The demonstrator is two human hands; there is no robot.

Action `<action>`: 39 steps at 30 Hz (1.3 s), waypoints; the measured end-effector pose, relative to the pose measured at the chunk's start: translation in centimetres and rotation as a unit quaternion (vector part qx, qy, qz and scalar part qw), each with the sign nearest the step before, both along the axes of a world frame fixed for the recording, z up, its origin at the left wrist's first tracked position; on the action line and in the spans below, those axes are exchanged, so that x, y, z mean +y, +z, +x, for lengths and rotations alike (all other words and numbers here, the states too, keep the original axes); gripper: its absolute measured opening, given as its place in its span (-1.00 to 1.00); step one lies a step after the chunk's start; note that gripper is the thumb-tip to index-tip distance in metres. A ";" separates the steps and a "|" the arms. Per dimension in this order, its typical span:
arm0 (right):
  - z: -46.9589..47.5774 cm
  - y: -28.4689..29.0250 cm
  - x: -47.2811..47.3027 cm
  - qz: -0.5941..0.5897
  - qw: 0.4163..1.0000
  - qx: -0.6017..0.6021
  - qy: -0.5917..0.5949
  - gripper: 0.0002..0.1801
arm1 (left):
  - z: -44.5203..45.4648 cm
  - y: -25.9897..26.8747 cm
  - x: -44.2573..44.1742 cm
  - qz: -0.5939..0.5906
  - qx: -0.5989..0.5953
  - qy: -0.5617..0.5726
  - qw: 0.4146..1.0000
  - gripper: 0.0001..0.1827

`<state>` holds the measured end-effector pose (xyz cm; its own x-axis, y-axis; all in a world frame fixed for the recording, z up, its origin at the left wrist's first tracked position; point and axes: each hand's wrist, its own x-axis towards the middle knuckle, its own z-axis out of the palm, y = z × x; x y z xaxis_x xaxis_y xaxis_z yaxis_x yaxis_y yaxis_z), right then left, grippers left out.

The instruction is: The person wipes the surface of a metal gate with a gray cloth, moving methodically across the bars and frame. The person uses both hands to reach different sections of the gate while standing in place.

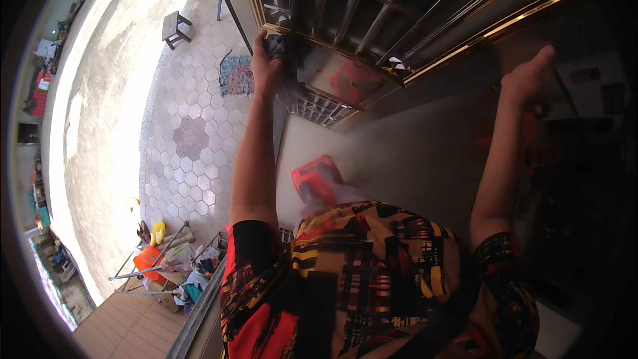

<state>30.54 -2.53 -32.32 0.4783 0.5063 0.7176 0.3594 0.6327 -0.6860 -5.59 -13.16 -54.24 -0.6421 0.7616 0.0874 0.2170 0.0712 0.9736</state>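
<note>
My left hand grips a dark cloth against the left edge of a metal door with gold-coloured trim and upright bars. The cloth hangs down over the door's smooth lower panel. On the right, my right hand is raised near the other end of the door, its thumb sticking out; whether it touches anything is too dark to tell. Under me, my feet stand on a red plastic stool. A lattice grille forms part of the door's lower section.
A small wooden stool and a shaggy mat are on the hexagon-tiled floor outside. At the lower left, a metal rack stands among bags, with yellow shoes beside it. A door frame rail runs near my left side.
</note>
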 end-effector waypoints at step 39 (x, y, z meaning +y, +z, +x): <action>-0.5 -1.1 -2.9 -0.007 0.993 -0.112 0.027 -0.53 | 18.1 23.2 4.5 0.401 0.418 -0.063 0.813 -0.18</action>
